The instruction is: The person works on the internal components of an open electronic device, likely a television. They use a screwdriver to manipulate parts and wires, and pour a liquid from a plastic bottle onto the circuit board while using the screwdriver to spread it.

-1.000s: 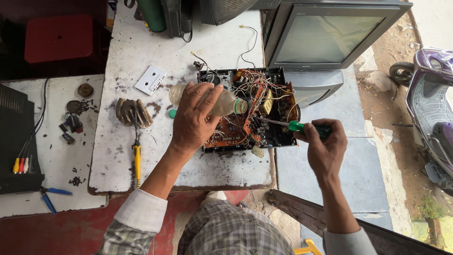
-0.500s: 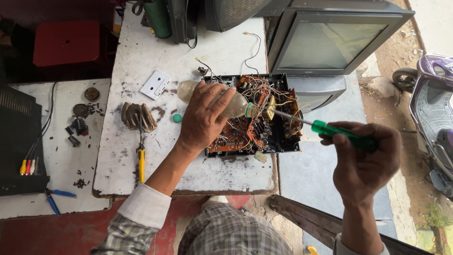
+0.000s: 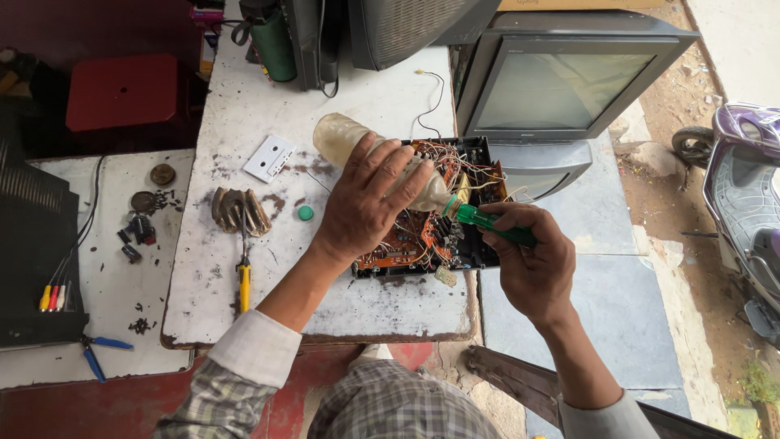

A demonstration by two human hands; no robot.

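My left hand (image 3: 366,203) grips a cloudy plastic bottle (image 3: 341,136), which lies tilted with its mouth toward the right over an open circuit board (image 3: 402,248) full of wires. In my right hand (image 3: 532,268) is a green-handled tool (image 3: 491,223), its tip right at the bottle's mouth above the board. The board rests on a worn white table (image 3: 268,317). A small green cap (image 3: 305,213) lies on the table just left of my left hand.
A yellow-handled screwdriver (image 3: 244,280) and a brown ribbed part (image 3: 236,210) lie to the left, a white cassette (image 3: 269,157) behind them. A grey television (image 3: 561,77) stands at the back right, a purple scooter (image 3: 751,195) far right. Blue pliers (image 3: 97,354) lie on the left table.
My right hand swung out to the right with the green tool, then came back to the bottle's mouth. My left hand has kept hold of the bottle over the board.
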